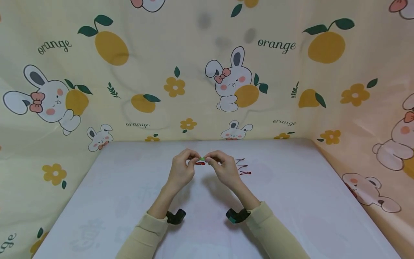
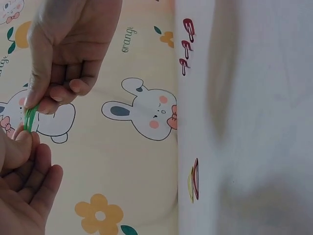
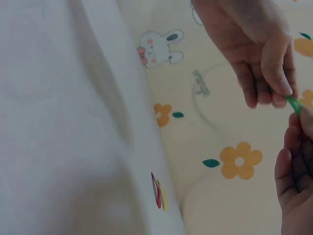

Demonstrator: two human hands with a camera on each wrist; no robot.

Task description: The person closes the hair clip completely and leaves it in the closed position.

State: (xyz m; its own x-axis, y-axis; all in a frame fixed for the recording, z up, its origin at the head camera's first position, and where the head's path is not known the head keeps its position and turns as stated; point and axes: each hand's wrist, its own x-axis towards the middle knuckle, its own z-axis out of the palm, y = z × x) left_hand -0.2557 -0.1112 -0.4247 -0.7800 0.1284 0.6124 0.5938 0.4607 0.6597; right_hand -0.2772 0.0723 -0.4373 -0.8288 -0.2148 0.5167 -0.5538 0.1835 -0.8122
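A green hair clip is held up above the table between both hands. My left hand pinches one end of it between thumb and fingertips. At the other end, my right hand has the same kind of pinch. Close up in the left wrist view, the green clip shows slim, lengthwise bands. Below the hands, a red hair clip lies on the table, and a yellow clip lies alongside it in the left wrist view. Fingertips cover parts of the green clip.
Three red snap hair clips, the nearest one in front, lie in a column just right of my right hand. The white tabletop extends around both arms. A patterned cloth with rabbits and oranges stands behind and along the sides.
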